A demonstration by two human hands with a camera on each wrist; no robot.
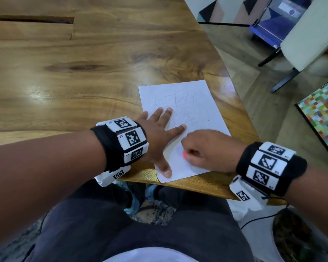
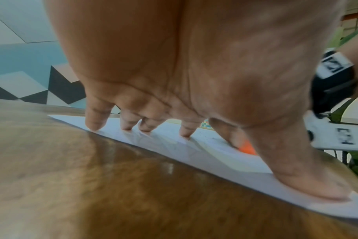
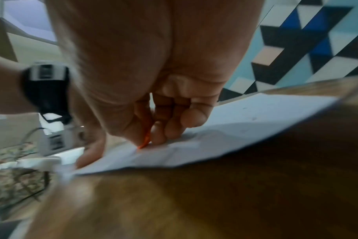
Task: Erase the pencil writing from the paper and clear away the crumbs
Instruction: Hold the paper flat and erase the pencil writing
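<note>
A white sheet of paper with faint pencil scribbles lies near the table's right front corner. My left hand lies spread flat on the sheet's left side, fingertips and thumb pressing it down. My right hand sits on the lower part of the paper with its fingers curled round a small orange-red eraser, whose tip touches the sheet. The eraser shows beside my left thumb in the left wrist view, and as a thin orange edge of eraser between my right thumb and fingers. Most of it is hidden.
The wooden table stretches far to the left and back. Its front edge runs just below the paper. A chair and a coloured checkered panel stand on the floor to the right. My legs are under the table.
</note>
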